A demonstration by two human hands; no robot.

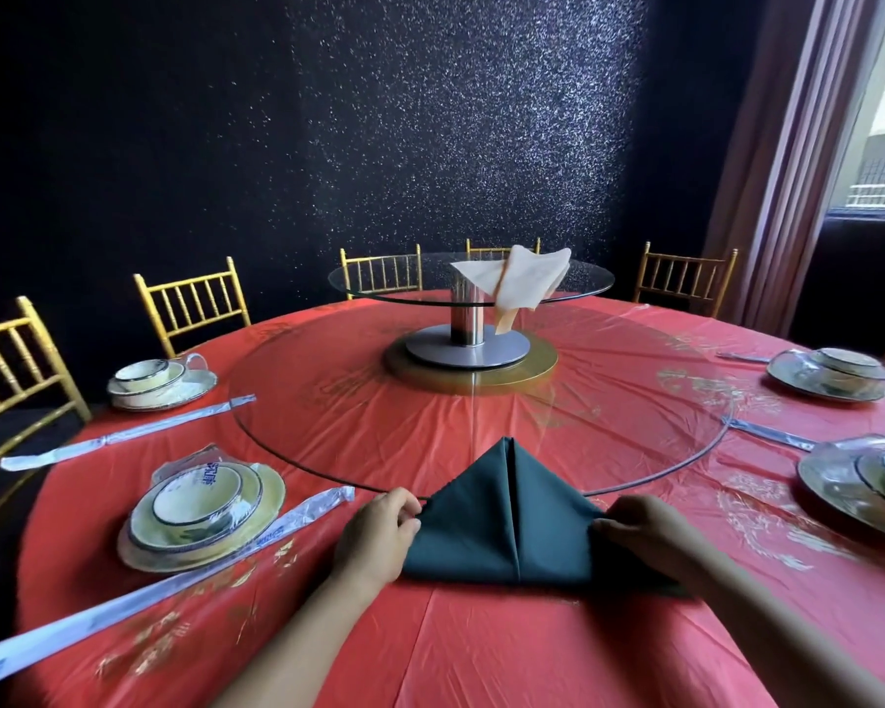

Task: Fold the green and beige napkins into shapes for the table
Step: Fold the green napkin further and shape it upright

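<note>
Pinching matte green napkin (481,528), creased triangle, at side corners: left hand (374,541), right hand (650,534) grips.

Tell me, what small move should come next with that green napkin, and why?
Probably fold the two side corners inward toward the centre seam. The green napkin lies flat as a triangle, point away, and the left hand and right hand each pinch one side corner, ready for that.

The person's left hand (379,536) and right hand (650,534) are bare, as are both forearms (297,636) all the way to the lower edge of the view, where each arm is cut off.
</note>
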